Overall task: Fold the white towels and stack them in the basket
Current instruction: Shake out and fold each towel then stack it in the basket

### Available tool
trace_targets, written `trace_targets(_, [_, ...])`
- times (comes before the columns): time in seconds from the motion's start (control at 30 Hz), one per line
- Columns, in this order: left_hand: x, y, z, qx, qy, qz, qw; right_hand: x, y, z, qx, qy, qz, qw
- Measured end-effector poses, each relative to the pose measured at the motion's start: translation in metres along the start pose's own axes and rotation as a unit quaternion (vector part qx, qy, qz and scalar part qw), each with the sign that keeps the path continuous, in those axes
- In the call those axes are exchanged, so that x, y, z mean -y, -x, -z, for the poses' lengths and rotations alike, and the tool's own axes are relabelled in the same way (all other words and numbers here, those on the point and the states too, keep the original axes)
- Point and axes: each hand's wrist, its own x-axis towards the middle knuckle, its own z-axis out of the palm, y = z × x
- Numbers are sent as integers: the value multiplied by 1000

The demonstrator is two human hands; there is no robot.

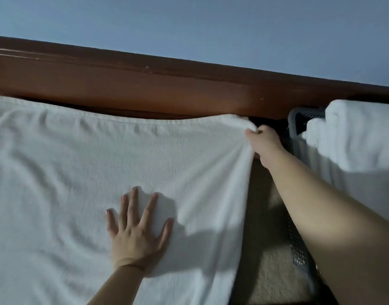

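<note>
White terry towel [101,168] spread flat; left hand [137,234] presses it, fingers splayed; right hand [264,144] pinches far corner. Two folded white towels [354,137] in one grey perforated plastic basket [296,119]. No legible writing.

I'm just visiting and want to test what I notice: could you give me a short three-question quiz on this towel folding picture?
1. True or false: the left hand lies flat with spread fingers on the spread white towel.
2. What does the right hand pinch?
A the basket's rim
B the towel's far right corner
C the wooden board
3. What hangs over the grey perforated basket?

Key
1. True
2. B
3. More white towels
</note>
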Motion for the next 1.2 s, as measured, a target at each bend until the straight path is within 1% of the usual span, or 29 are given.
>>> trace_targets(0.07, [-1,0,1,-3,5,2,1000,4,-2,-3,19,-33,-4,999])
trace_targets(0.2, [-3,-2,3,9,2,8,1000,-15,18,-13,75,-90,-59,991])
trace_targets(0.33, [-4,-1,5,9,2,7,1000,-70,71,-9,126,-118,-94,980])
trace_targets(0.43, [-3,-2,8,7,5,2,1000,-119,119,-10,167,-160,-84,969])
trace_targets(0.5, [-5,-2,10,12,2,3,1000,-145,141,-16,204,-179,-99,957])
trace_targets(0.6, [-4,-1,13,29,13,2,1000,-160,165,-18,252,-155,-88,951])
trace_targets(0.67, [0,-3,17,56,39,-7,998,-163,174,-15,227,-152,-81,958])
trace_targets(0.77, [5,5,26,97,54,-10,994,-164,186,-5,151,-183,-43,970])
trace_targets(0.8, [4,14,29,99,44,-7,994,-165,191,-3,149,-198,-44,968])
trace_targets(0.83, [2,26,31,95,35,-4,995,-167,197,-2,164,-206,-55,963])
trace_targets(0.9, [-3,63,33,87,24,-10,996,-171,216,1,230,-177,-64,955])
trace_targets(0.93, [-6,85,33,83,24,-20,996,-175,226,1,244,-148,-62,956])
trace_targets(0.97, [-8,108,32,80,30,-36,996,-178,236,1,238,-132,-56,961])
trace_targets(1.03, [-12,149,29,90,47,-72,992,-186,255,2,182,-148,-53,971])
trace_targets(1.1, [-13,180,22,131,47,-99,985,-192,275,4,132,-183,-56,973])
trace_targets(1.13, [-14,190,20,157,47,-105,981,-196,283,4,135,-188,-64,971])
trace_targets(1.17, [-14,198,18,179,49,-106,977,-200,294,5,157,-183,-73,968])
trace_targets(1.2, [-15,202,16,195,56,-105,974,-202,303,6,196,-165,-81,963])
